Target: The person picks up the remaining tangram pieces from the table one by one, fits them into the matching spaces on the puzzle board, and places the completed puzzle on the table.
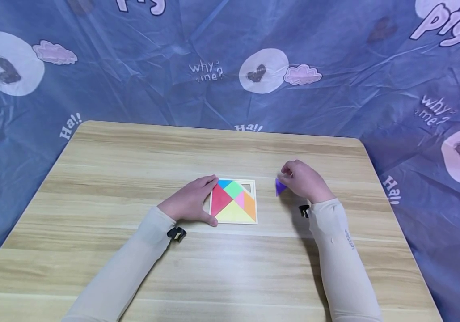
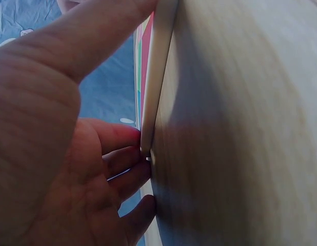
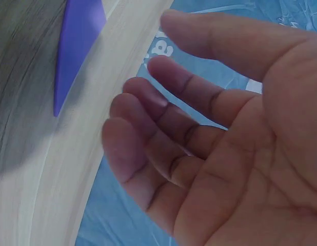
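A square tangram tray (image 1: 256, 205) with a pale wooden rim lies flat on the table. Red, blue, green, pink, orange and yellow pieces fill most of it, and a bare triangular recess shows at its far right corner. My left hand (image 1: 189, 200) holds the tray's left side, thumb at the near corner and fingers at the far one; in the left wrist view the fingertips meet the rim (image 2: 159, 66). To the right of the tray, a purple triangle (image 1: 280, 187) lies on the table. Over it hovers my right hand (image 1: 303, 179), fingers loosely bent and apart from the piece (image 3: 76, 46).
The wood-grain table (image 1: 230, 268) has rounded far corners. A blue printed cloth (image 1: 213, 40) hangs behind it and along both sides. Each wrist carries a small black camera mount, one on the left (image 1: 176, 234) and one on the right (image 1: 304, 211).
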The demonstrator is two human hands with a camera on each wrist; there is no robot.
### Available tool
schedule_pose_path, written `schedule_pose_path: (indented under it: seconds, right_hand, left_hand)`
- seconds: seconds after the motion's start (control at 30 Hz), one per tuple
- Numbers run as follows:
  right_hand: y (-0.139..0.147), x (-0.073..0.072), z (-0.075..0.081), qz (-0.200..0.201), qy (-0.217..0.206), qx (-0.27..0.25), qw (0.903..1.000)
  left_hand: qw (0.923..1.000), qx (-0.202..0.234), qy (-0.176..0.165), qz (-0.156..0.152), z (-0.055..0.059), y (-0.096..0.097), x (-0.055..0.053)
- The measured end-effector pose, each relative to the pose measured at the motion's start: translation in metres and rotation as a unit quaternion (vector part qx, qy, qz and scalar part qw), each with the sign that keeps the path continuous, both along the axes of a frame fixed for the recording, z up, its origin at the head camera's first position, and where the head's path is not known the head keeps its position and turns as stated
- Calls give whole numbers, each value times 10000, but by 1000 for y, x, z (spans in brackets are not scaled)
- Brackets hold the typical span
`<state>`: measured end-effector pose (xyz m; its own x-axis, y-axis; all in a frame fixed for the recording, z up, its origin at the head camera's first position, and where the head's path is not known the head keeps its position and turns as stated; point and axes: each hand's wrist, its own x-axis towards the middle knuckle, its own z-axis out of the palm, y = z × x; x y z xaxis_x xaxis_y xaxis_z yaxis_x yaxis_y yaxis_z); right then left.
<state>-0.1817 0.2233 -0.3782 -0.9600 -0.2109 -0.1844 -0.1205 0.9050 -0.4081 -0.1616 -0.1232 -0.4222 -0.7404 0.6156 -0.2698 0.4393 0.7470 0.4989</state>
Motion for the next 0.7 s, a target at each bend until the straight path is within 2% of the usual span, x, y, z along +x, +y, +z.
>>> schedule_pose_path:
  seconds: [0.33, 0.7]
  right_hand:
    - [-2, 1, -7, 197, -419, 240, 9986]
    - [-6, 1, -14, 140, -899, 378, 9951]
  left_hand:
    - [10000, 12, -1, -18, 0, -1, 0]
    - [10000, -15, 39, -11, -2, -1, 0]
